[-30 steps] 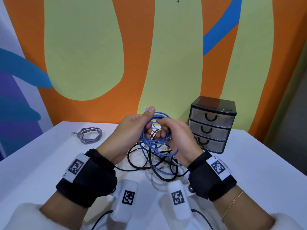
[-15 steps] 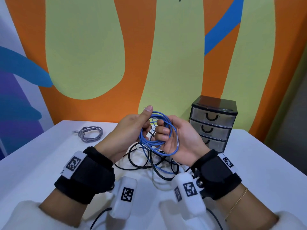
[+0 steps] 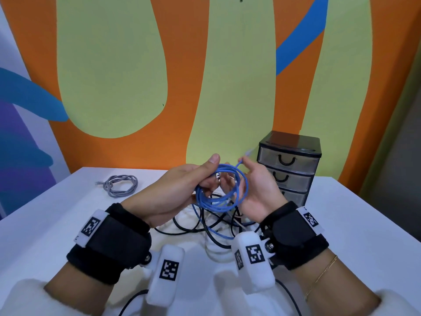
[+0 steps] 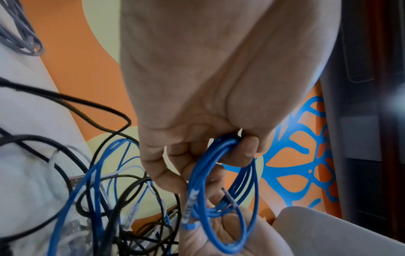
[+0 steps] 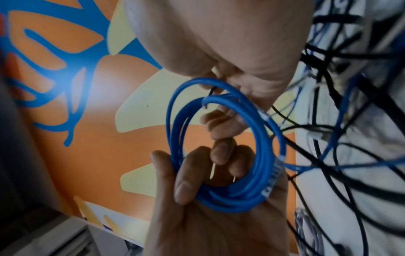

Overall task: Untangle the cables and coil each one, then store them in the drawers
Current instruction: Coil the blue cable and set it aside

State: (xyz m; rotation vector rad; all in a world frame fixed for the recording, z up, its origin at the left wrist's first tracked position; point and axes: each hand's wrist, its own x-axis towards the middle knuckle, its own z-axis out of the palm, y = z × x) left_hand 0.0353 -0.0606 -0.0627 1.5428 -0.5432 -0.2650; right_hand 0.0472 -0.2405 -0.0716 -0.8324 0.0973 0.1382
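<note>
Left grip: the left hand (image 3: 180, 190) holds the blue cable coil (image 3: 222, 188), thumb pressed over the top of the loops and fingers curled beneath them; the bundled strands pass between thumb and fingers at the coil's 10 o'clock edge in the head view.
Right grip: the right hand (image 3: 257, 190) faces palm-up at the coil's 3 o'clock side; its fingertips pinch the free end of the blue cable at the coil's 1 o'clock, with the other fingers curled loosely.
Blue cable coil: several round loops of thin, smooth, glossy blue cord, held above the bench (image 3: 341, 224) between both hands; a pale printed label wraps one strand. One blue strand trails from the coil down into the tangle.
Cable tangle: black, white and blue cords (image 3: 205, 226) lie heaped on the bench directly under the hands; the black ones are thicker, one with a braided texture.
Grey cable: a matte grey cord (image 3: 121, 185), already coiled into a loose ring, lies on the bench at 9 o'clock from the hands, well apart from the tangle.
Drawers: a small drawer unit (image 3: 289, 167) with a black frame and translucent grey fronts, each with a black curved handle, stands on the bench at 3 o'clock from the right hand; all visible drawers are shut.
Bench: white, smooth, matte surface.
</note>
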